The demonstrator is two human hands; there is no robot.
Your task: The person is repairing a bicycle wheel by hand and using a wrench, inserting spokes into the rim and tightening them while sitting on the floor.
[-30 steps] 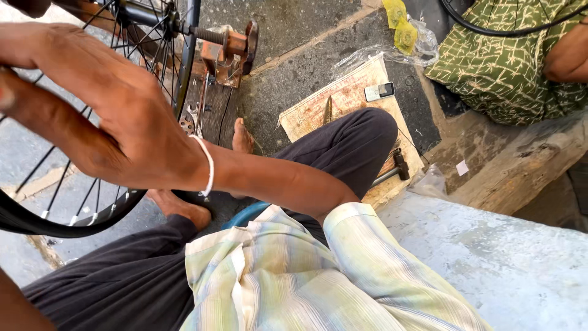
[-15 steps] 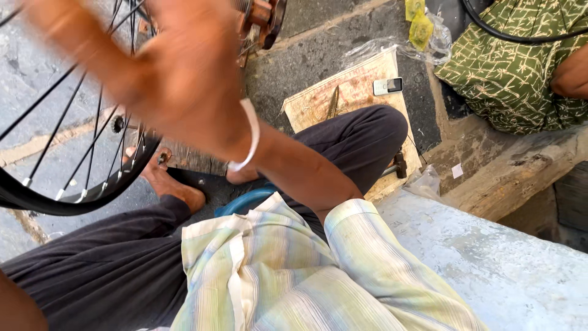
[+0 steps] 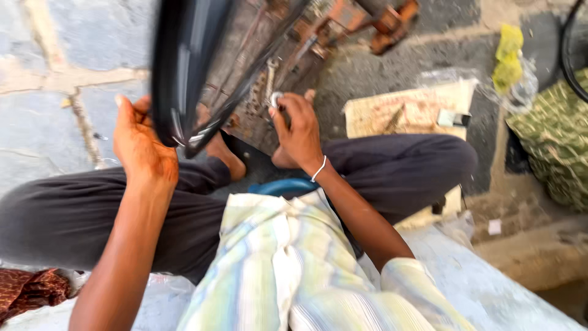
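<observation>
**Wheel held at rim and hub**

I see the bicycle wheel [image 3: 184, 73] upright above the lap, blurred. Left hand [image 3: 142, 147] grips its rim, fingers curled around the tyre. Right hand [image 3: 298, 130] at the hub, fingers pinched on a small metal part [image 3: 275, 98]. Cardboard sheet [image 3: 410, 113] lies right of the wheel.

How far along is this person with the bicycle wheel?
Hard to say what is finished. In hand: the left hand grips the black rim of the bicycle wheel, held upright, while the right hand pinches a small silvery part near the spokes. The wheel is blurred, and the rusty tools beyond lie untouched.
</observation>
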